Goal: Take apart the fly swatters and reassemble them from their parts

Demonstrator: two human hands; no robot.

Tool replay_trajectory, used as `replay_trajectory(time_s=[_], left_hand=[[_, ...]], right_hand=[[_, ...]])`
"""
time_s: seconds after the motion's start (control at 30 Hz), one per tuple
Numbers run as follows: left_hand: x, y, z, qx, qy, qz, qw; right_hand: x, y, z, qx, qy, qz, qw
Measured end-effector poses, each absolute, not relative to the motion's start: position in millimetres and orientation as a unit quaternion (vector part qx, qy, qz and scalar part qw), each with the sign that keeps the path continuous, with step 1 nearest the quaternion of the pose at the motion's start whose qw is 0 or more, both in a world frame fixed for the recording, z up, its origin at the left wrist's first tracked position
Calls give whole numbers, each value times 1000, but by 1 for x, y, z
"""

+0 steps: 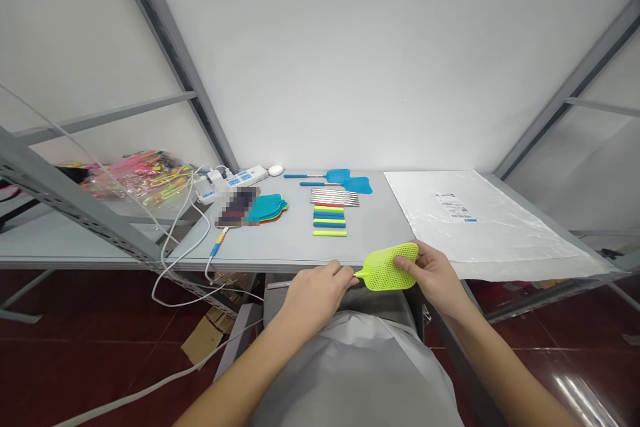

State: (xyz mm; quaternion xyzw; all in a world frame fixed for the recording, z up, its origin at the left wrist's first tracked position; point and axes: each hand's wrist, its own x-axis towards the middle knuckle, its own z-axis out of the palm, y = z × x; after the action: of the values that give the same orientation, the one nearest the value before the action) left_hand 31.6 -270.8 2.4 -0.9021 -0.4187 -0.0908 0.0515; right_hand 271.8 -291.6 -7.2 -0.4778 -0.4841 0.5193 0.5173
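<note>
My right hand [434, 278] pinches the far end of a yellow-green perforated fly swatter head [383, 269], thumb on top. At its neck, my left hand [320, 290] is closed around a metal rod [279, 285] whose free end sticks out to the left. My fingers hide where rod and neck meet. Both hands are just over the front edge of the table [295, 250]. Behind them lie several coloured handles [329, 221] in a column and a row of metal rods [334, 197]. Two blue fly swatters [357, 185] with handles lie farther back.
Stacked swatter heads [267, 207] lie left of the handles, next to a blurred-out item [237, 207]. A power strip [247, 177] with white cables [173, 260] runs along the left side. A white plastic package [480, 220] covers the right. Bagged colourful items [145, 180] sit beyond the rack post.
</note>
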Motion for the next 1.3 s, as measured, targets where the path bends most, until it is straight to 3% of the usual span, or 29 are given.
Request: replay_trajectory(time_s=[0.27,0.47,0.73,0.97,1.3], left_hand=[[12,-265,20,-884,-467,-21,12],[14,-268,25,-889,-458,-14,16],[36,-278,7,-914,-399,-63,40],[23,-279,17,-925,-366,-94,38],[10,-267,14,-927,-346,-138,31]], right_hand=[[274,-292,-10,-528,-528,406,527],[276,-293,-4,-518,-531,408,532],[265,-297,1,-476,-499,474,548],[272,-302,4,-439,-531,585,428],[281,-298,-1,-346,-841,112,400]])
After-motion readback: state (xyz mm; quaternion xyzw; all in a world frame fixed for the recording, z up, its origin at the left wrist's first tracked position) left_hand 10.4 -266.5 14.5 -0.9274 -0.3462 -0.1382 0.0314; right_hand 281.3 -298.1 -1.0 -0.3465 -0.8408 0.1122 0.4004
